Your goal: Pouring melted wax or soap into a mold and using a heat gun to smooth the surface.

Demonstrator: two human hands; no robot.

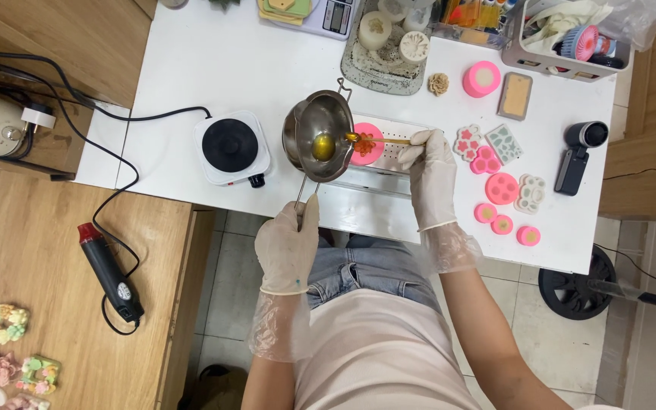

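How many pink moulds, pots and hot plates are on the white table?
Pink moulds: 8 (the first, one under the spoon)
Metal pots: 1, held by the left hand
Hot plates: 1
Total: 10

A steel melting pot point(319, 135) sits at upper centre of the frame, tilted by its thin handle, amber liquid pooled inside. Just right of it a small spoon point(377, 140) lies level over a round pink mould point(367, 144) holding orange filling
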